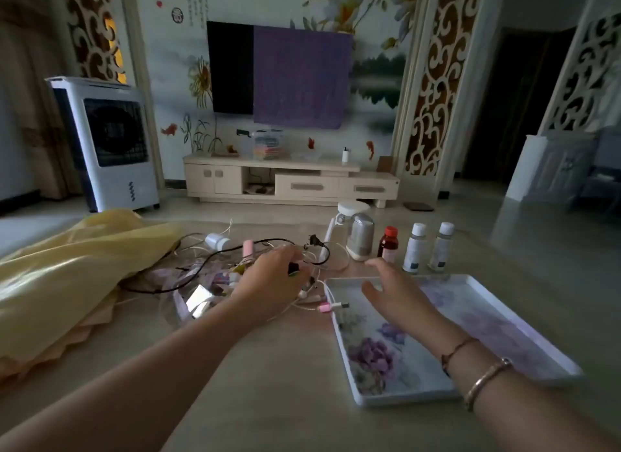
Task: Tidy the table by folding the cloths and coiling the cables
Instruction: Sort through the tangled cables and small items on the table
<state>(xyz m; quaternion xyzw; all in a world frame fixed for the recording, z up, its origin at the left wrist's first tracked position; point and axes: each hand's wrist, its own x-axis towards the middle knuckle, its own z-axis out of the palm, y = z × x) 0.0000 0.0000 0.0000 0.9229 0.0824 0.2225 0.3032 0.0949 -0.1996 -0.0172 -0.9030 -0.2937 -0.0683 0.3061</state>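
The cables (pixel 235 266) are lying in a tangled heap on the table (pixel 285 367), between the yellow cloth (pixel 67 276) and the flowered tray (pixel 470 334). The left hand (pixel 268 283) is reaching into that heap, fingers curling around a small black plug (pixel 293 268) and the cords by it. The right hand (pixel 396 297) is hovering over the tray's near corner, fingers spread and holding nothing. Behind the tray three bottles (pixel 415 246) are standing in a row beside a grey canister (pixel 361 238).
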